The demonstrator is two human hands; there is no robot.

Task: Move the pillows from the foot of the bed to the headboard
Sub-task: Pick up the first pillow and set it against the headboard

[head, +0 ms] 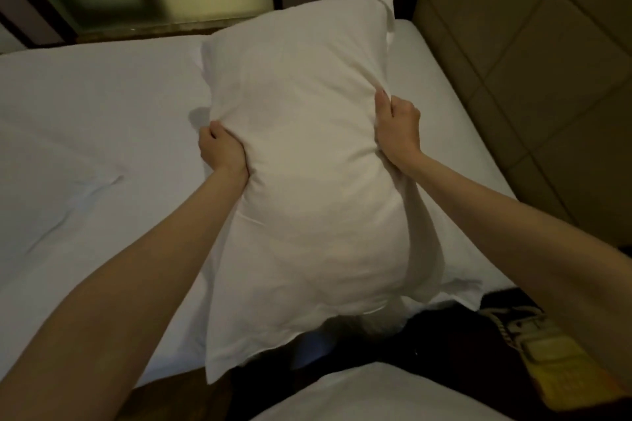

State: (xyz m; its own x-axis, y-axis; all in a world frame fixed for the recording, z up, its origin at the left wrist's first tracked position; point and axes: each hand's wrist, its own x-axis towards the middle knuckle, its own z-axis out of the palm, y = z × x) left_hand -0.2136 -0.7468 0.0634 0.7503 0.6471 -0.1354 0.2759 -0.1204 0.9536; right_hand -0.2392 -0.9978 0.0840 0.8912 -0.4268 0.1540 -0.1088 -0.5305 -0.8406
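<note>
Head view
Room: dim, with a padded tan headboard (533,55) at the right and a dark frame with a greenish panel at the upper left.
Bed (85,133): covered in a white sheet, lightly creased at the left.
Pillow (301,161): 1 white pillow was held lengthwise over the bed, its far end near the headboard side and its near corner hanging past the bed edge.
Left hand (220,150): clenched into the pillow's left edge, fingers sunk in the fabric.
Right hand (398,128): gripped the pillow's right edge, bunching the cover.
Second pillow (386,396): part of a white cushion showed at the bottom edge.
Floor: a shoe (523,325) lay on dark ground at the lower right.
</note>
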